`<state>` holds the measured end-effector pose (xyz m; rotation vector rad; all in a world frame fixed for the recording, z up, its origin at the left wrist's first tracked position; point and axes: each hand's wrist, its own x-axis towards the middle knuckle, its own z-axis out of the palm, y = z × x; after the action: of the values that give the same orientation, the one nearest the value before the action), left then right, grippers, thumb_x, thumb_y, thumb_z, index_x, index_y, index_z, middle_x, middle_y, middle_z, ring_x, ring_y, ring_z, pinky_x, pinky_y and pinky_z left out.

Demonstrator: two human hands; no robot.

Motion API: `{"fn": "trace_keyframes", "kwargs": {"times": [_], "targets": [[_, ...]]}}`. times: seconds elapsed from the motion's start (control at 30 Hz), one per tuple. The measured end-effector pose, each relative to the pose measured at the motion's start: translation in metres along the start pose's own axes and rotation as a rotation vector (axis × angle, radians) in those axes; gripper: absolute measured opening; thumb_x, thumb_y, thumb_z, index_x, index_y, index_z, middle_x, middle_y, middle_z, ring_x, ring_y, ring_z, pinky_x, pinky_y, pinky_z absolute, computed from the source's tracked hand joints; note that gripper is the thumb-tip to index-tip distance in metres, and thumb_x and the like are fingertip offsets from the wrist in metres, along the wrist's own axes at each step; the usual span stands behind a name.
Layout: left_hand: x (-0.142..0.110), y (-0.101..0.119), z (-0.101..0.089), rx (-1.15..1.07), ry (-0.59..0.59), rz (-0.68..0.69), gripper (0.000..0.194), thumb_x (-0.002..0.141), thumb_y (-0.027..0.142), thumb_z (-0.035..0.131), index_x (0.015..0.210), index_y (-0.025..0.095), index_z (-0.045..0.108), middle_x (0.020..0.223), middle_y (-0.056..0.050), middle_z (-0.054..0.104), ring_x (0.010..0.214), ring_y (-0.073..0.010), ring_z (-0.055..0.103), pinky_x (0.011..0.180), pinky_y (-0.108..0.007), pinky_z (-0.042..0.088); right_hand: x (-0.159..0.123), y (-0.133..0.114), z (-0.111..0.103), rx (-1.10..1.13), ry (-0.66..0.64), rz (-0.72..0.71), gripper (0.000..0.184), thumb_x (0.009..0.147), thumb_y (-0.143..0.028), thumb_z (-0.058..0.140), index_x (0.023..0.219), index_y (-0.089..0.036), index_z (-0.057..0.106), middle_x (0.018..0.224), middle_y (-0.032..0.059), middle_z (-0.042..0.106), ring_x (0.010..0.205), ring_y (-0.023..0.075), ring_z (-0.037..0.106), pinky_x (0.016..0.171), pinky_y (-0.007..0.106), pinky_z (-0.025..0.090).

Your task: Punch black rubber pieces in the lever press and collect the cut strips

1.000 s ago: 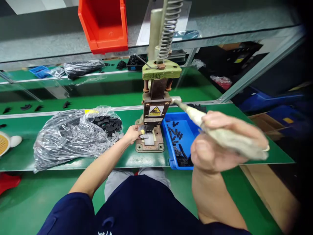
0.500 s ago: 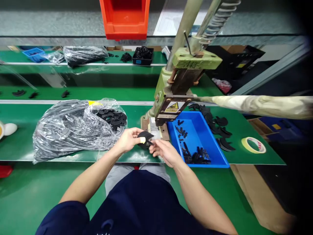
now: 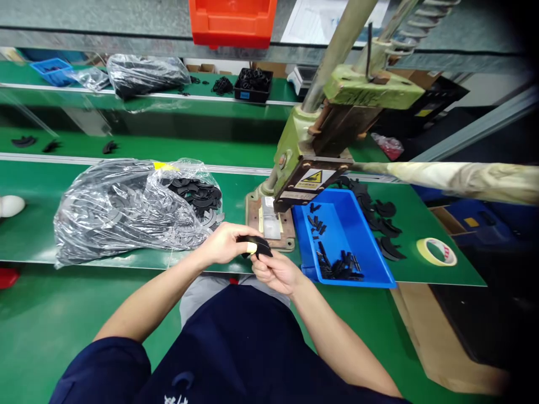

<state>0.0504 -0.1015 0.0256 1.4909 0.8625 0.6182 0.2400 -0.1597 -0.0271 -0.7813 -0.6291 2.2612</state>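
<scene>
A curved black plastic part (image 3: 261, 247) is held between both hands, in front of the base of a green hand press (image 3: 301, 151). My left hand (image 3: 229, 242) is closed on its left side, with a yellow covering on the thumb. From the right, my right hand (image 3: 275, 270) pinches the part's lower right edge, its other fingers curled under. Whether a smaller piece sits between those fingertips is hidden. Behind the hands, the press base plate (image 3: 287, 231) carries a pale block.
A clear plastic bag (image 3: 113, 216) of black curved parts lies left. Right of the press stands a blue bin (image 3: 356, 241) with small black pieces. Curved parts (image 3: 389, 247) and a tape roll (image 3: 437, 251) lie beyond it. The press lever (image 3: 455, 177) reaches right.
The black part has been turned and brought slightly nearer my body. My right hand's fingers have closed in on its edge. The camera view has shifted a little.
</scene>
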Motion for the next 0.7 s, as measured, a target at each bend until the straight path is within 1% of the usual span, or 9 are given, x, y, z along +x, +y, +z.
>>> {"fn": "trace_keyframes", "kwargs": {"times": [0.13, 0.27, 0.37, 0.4, 0.47, 0.53, 0.57, 0.63, 0.7], "targets": [[0.001, -0.002, 0.000, 0.000, 0.010, -0.010, 0.026, 0.075, 0.025, 0.072, 0.099, 0.017, 0.079, 0.092, -0.005, 0.077, 0.081, -0.0192, 0.071, 0.076, -0.026, 0.054, 0.000, 0.005, 0.004, -0.029, 0.073, -0.060, 0.030, 0.077, -0.038, 0.077, 0.087, -0.013, 0.063, 0.060, -0.0047, 0.047, 0.051, 0.0030, 0.032, 0.044, 0.020, 0.014], [-0.001, 0.000, 0.000, -0.143, 0.026, -0.032, 0.035, 0.069, 0.028, 0.079, 0.102, 0.016, 0.075, 0.093, -0.007, 0.075, 0.081, -0.0187, 0.069, 0.074, -0.027, 0.054, -0.001, 0.005, 0.004, -0.039, 0.027, -0.061, 0.038, 0.074, -0.046, 0.079, 0.085, -0.015, 0.061, 0.057, -0.0072, 0.041, 0.048, 0.0028, 0.030, 0.044, 0.020, 0.014], [-0.006, -0.003, 0.002, -0.130, 0.097, 0.029, 0.028, 0.071, 0.033, 0.079, 0.090, 0.015, 0.073, 0.085, -0.005, 0.072, 0.075, -0.0162, 0.065, 0.069, -0.025, 0.052, -0.001, 0.000, 0.002, -0.057, -0.007, -0.083, 0.043, 0.070, -0.054, 0.080, 0.082, -0.017, 0.060, 0.055, -0.0089, 0.037, 0.046, 0.0029, 0.027, 0.042, 0.020, 0.017], [-0.009, -0.005, 0.003, -0.085, 0.130, 0.070, 0.024, 0.073, 0.034, 0.077, 0.086, 0.015, 0.072, 0.081, -0.005, 0.070, 0.072, -0.0153, 0.064, 0.067, -0.025, 0.052, 0.000, -0.002, 0.001, -0.071, -0.008, -0.090, 0.044, 0.069, -0.054, 0.080, 0.083, -0.017, 0.061, 0.055, -0.0085, 0.039, 0.046, 0.0032, 0.028, 0.042, 0.020, 0.019], [-0.015, -0.010, 0.004, 0.059, 0.207, 0.203, 0.017, 0.080, 0.032, 0.073, 0.084, 0.016, 0.072, 0.080, -0.004, 0.069, 0.072, -0.0149, 0.063, 0.068, -0.026, 0.052, 0.001, -0.006, 0.000, -0.109, 0.019, -0.108, 0.043, 0.070, -0.051, 0.080, 0.087, -0.016, 0.064, 0.058, -0.0052, 0.047, 0.049, 0.0047, 0.036, 0.043, 0.020, 0.024], [-0.022, -0.013, 0.001, 0.255, 0.287, 0.405, 0.011, 0.087, 0.026, 0.066, 0.090, 0.019, 0.073, 0.086, -0.005, 0.070, 0.078, -0.0157, 0.065, 0.073, -0.027, 0.054, 0.002, -0.009, -0.002, -0.149, 0.084, -0.141, 0.043, 0.072, -0.048, 0.080, 0.097, -0.016, 0.066, 0.069, 0.0007, 0.060, 0.057, 0.0076, 0.049, 0.047, 0.021, 0.034], [-0.025, -0.015, -0.001, 0.361, 0.323, 0.518, 0.012, 0.089, 0.022, 0.063, 0.094, 0.021, 0.074, 0.089, -0.006, 0.070, 0.082, -0.0160, 0.066, 0.075, -0.028, 0.055, 0.001, -0.011, -0.004, -0.170, 0.126, -0.160, 0.043, 0.073, -0.047, 0.079, 0.102, -0.017, 0.067, 0.076, 0.0029, 0.064, 0.062, 0.0091, 0.055, 0.051, 0.022, 0.038], [-0.031, -0.016, -0.007, 0.542, 0.377, 0.717, 0.019, 0.090, 0.015, 0.059, 0.101, 0.023, 0.073, 0.091, -0.006, 0.071, 0.087, -0.0163, 0.067, 0.078, -0.029, 0.056, -0.001, -0.014, -0.006, -0.210, 0.210, -0.193, 0.043, 0.076, -0.046, 0.077, 0.107, -0.018, 0.067, 0.082, 0.0044, 0.067, 0.068, 0.0102, 0.059, 0.056, 0.023, 0.044], [-0.037, -0.019, -0.014, 0.660, 0.402, 0.850, 0.023, 0.090, 0.011, 0.058, 0.104, 0.023, 0.071, 0.092, -0.007, 0.072, 0.090, -0.0171, 0.068, 0.079, -0.031, 0.057, -0.005, -0.017, -0.008, -0.250, 0.281, -0.219, 0.042, 0.076, -0.046, 0.077, 0.106, -0.018, 0.068, 0.080, 0.0037, 0.068, 0.066, 0.0100, 0.059, 0.058, 0.024, 0.046]]}}
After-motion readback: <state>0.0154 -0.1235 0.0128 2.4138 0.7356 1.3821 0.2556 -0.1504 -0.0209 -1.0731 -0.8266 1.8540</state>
